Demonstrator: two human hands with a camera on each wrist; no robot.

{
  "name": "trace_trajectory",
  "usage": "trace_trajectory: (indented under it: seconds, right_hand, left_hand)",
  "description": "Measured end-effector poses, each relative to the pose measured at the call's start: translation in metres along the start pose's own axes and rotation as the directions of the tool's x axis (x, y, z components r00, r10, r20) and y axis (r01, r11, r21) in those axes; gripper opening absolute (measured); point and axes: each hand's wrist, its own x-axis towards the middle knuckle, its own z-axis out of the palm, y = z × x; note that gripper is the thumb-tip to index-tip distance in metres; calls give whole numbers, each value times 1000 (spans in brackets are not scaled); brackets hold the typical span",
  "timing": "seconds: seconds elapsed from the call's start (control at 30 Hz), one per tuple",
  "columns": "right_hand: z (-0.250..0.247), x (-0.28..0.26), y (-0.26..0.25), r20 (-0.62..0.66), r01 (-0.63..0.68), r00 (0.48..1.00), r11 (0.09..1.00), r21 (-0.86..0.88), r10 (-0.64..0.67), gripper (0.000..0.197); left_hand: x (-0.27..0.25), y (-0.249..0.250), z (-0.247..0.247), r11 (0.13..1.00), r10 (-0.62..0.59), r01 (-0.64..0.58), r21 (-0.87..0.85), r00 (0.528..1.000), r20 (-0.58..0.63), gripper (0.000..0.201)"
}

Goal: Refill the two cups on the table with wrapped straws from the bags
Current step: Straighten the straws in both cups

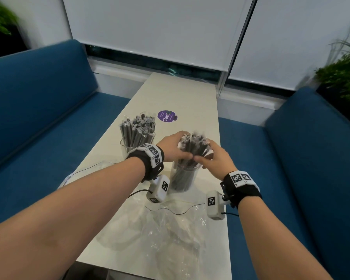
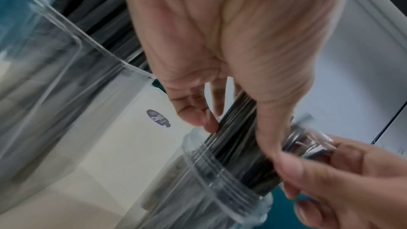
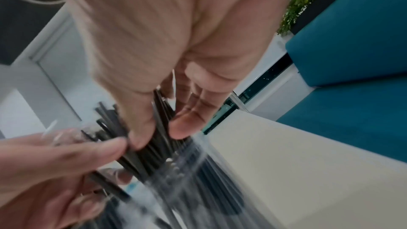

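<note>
Both hands (image 1: 173, 147) (image 1: 213, 156) grasp my straw bundle (image 1: 193, 146) above the near cup (image 1: 183, 178).
Risk: uneven squeezing tips this cup, spilling straws toward the far cup (image 1: 134, 141).

Far table end (image 1: 182, 91) bare past purple sticker (image 1: 167, 116); near end blocked by crumpled bags (image 1: 160, 229), both straw-filled cups (image 1: 136, 138) mid-table

"ClayG" on purple table sticker (image 1: 167, 116)
</note>
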Motion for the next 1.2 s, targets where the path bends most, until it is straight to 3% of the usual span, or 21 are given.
trace_trajectory:
  seconds: [0.07, 0.13, 0.3, 0.47, 0.53, 0.6, 0.67, 0.7, 0.77, 0.83, 0.93, 1.0, 1.03, 1.1, 1.2]
  right_hand:
    - [-3, 8, -1, -60, 16, 998, 1000, 1, -16, 47]
    - [-7, 13, 0, -90, 13, 996, 1000, 19, -12, 45]
    - [-6, 10, 6, 51, -32, 998, 993, -111, 38, 59]
    - [-12, -19, 3, -34, -67, 997, 997, -35, 66, 80]
    - [-14, -35, -4, -237, -31, 972, 998, -59, 16, 71]
    - [-7, -51, -24, -418, 109, 902, 994, -24, -109, 48]
    - [10, -62, -52, -408, 244, 888, 969, 27, -212, 37]
    - [24, -64, -65, -341, 285, 906, 957, 57, -249, 36]
    - [56, -61, -84, -170, 300, 945, 948, 104, -280, 42]
    - [93, -46, -92, -57, 251, 967, 962, 108, -247, 66]
    - [135, -12, -97, 13, 45, 999, 996, 76, -46, 116]
    - [146, 12, -97, 14, -101, 995, 990, 100, 100, 134]
    - [148, 24, -100, 5, -132, 991, 983, 130, 133, 139]
    - [146, 43, -106, -10, -120, 992, 977, 176, 123, 134]
    - [132, 63, -120, 26, -2, 1000, 992, 124, -1, 87]
  left_hand:
    - [2, 6, -3, 1000, 10, -10, 5, 997, -78, 51]
    - [4, 7, -6, 1000, -5, 8, 21, 993, -119, 40]
    - [-2, 9, -8, 970, -129, 130, 205, 991, -17, 75]
    - [-37, 20, -19, 952, -40, 47, 304, 999, -27, 97]
    - [-64, 20, -31, 959, -3, 15, 281, 999, -40, 81]
    - [-91, 14, -50, 970, 34, -9, 241, 994, -100, 47]
    - [-114, 0, -76, 980, 29, 8, 201, 983, -181, 16]
    - [-121, -10, -90, 981, -2, 45, 189, 976, -219, 12]
    - [-126, -40, -116, 971, -105, 159, 176, 954, -281, 17]
    - [-120, -75, -139, 953, -192, 250, 171, 935, -299, 27]
    - [-96, -118, -153, 937, -246, 286, 202, 948, -203, 82]
    - [-78, -127, -150, 954, -205, 223, 199, 973, -106, 118]
    - [-69, -127, -147, 967, -173, 182, 176, 983, -66, 126]
    - [-52, -127, -142, 987, -115, 117, 107, 993, -24, 130]
    - [-32, -129, -140, 999, -40, 41, -32, 999, 31, 113]
